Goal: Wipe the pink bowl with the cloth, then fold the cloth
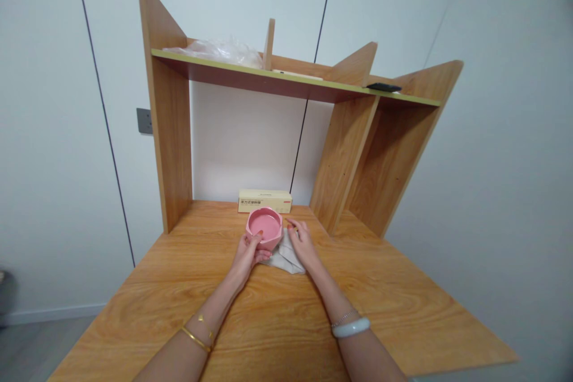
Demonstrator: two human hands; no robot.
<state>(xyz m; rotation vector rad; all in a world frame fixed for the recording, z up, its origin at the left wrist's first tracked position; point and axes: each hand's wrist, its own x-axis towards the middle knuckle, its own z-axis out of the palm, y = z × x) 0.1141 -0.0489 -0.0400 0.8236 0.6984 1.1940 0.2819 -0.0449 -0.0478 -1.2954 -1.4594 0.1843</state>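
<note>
Head view: I see my left hand (249,254) gripping the pink bowl (264,226) at its near side, lifted just over the grey cloth (286,258) on the wooden desk (380,304). Right hand (302,243) lies flat, fingers spread on the cloth. 1 cream box (264,200) sits behind.

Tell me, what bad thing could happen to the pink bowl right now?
The left hand grips the pink bowl by one side only, tilted over the grey cloth, so it might slip and knock on the wooden desk. The right hand rests on the cloth; tugging it could jog the bowl. The cardboard box sits close behind, so a push forward may bump it.
</note>
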